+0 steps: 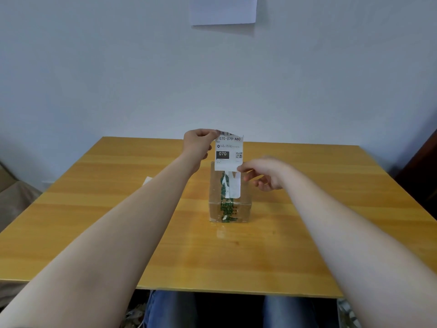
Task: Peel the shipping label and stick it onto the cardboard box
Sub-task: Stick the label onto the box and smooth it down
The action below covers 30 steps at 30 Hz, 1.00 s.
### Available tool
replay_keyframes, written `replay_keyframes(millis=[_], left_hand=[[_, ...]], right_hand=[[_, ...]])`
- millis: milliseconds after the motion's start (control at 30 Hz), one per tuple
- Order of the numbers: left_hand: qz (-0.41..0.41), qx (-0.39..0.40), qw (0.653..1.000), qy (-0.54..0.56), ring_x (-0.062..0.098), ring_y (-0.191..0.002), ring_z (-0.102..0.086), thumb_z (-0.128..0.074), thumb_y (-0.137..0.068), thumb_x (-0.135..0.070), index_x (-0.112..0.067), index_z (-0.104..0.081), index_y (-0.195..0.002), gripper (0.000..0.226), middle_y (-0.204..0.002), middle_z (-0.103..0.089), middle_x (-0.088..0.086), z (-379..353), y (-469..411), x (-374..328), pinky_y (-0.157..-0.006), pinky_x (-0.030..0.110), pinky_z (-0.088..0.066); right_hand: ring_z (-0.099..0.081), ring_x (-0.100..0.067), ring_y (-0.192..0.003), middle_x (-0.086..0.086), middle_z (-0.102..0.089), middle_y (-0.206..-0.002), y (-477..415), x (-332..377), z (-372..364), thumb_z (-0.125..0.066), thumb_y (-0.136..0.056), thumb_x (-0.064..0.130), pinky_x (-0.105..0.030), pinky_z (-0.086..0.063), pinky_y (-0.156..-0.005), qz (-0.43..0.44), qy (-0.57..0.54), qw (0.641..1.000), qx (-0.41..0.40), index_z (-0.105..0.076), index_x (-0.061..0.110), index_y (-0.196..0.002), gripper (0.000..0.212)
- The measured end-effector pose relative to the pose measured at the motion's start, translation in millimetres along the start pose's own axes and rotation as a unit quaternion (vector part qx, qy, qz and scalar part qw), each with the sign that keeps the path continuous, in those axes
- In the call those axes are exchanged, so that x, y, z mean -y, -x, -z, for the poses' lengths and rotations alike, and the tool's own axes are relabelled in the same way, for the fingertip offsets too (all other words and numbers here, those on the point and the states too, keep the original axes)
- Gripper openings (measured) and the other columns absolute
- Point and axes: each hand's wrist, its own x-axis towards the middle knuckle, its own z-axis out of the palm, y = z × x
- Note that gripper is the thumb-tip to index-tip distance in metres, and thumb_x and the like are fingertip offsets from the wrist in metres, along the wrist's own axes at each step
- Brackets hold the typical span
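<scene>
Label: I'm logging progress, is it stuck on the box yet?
Not yet. The label hangs upright over the box, left hand pinching its top corner, right hand its bottom.

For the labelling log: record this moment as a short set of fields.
label: shipping label, held upright over the box, printed side facing the camera
left hand: left hand pinches the label's top left corner
right hand: right hand pinches its bottom right corner
box: cardboard box on the wooden table, green-printed tape along its middle
stage: label not yet pressed flat on the box
background: white sheet on the wall
</scene>
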Motion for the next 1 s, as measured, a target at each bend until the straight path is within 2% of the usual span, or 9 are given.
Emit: replay_keyframes(millis=[167, 367, 567, 767, 900, 1000], left_hand=[[0.024, 0.015, 0.999, -0.014, 0.015, -0.068, -0.052, -0.078, -0.092, -0.039, -0.021, -0.073, -0.088, 0.019, -0.082, -0.068, -0.001, 0, -4, 14, -0.054, 0.028, -0.039], [0.059, 0.031, 0.997, -0.031, 0.014, -0.069, -0.051, -0.080, -0.090, -0.041, -0.021, -0.073, -0.092, 0.022, -0.082, -0.064, -0.001, -7, -9, 39, -0.057, 0.029, -0.038], [0.102, 0.024, 0.993, -0.045, 0.015, -0.067, -0.050, -0.081, -0.090, -0.036, -0.017, -0.074, -0.104, 0.025, -0.080, -0.067, -0.003, -9, -15, 62, -0.058, 0.030, -0.038], [0.113, 0.030, 0.992, -0.044, 0.016, -0.067, -0.048, -0.082, -0.089, -0.035, -0.018, -0.074, -0.101, 0.022, -0.084, -0.069, 0.000, -12, -22, 75, -0.056, 0.030, -0.036], [0.115, 0.034, 0.991, -0.052, 0.017, -0.068, -0.048, -0.082, -0.089, -0.035, -0.016, -0.075, -0.107, 0.027, -0.086, -0.070, 0.000, -12, -25, 81, -0.054, 0.030, -0.035], [0.118, 0.033, 0.991, -0.053, 0.017, -0.067, -0.048, -0.082, -0.089, -0.035, -0.017, -0.076, -0.102, 0.023, -0.084, -0.070, 0.000, -13, -26, 85, -0.053, 0.029, -0.034]], right_hand=[[-0.046, -0.009, -0.046, 0.001, -0.066, -0.070, -1, -6, 0, -0.083, -0.089, 0.029, -0.013, -0.032, -0.036, -0.012, 0.015, 1.000, 0.000, -0.071, 0.016, -0.093, 0.018], [-0.038, -0.009, -0.050, 0.002, -0.062, -0.070, -8, -18, -2, -0.082, -0.090, 0.030, -0.011, -0.017, -0.036, -0.023, 0.078, 0.997, 0.013, -0.065, 0.017, -0.090, 0.022], [-0.038, -0.011, -0.044, 0.002, -0.058, -0.063, -15, -24, -5, -0.087, -0.085, 0.029, -0.013, -0.017, -0.041, -0.022, 0.125, 0.992, 0.019, -0.070, 0.014, -0.092, 0.024], [-0.035, -0.010, -0.042, 0.003, -0.053, -0.061, -19, -23, -3, -0.088, -0.084, 0.031, -0.014, -0.017, -0.041, -0.025, 0.150, 0.988, 0.032, -0.067, 0.014, -0.089, 0.027], [-0.036, -0.011, -0.043, 0.003, -0.053, -0.058, -21, -22, -3, -0.088, -0.083, 0.031, -0.014, -0.017, -0.042, -0.026, 0.160, 0.986, 0.032, -0.065, 0.014, -0.084, 0.029], [-0.037, -0.011, -0.044, 0.003, -0.054, -0.059, -21, -22, -3, -0.088, -0.083, 0.030, -0.014, -0.017, -0.041, -0.026, 0.165, 0.985, 0.030, -0.065, 0.014, -0.082, 0.028]])
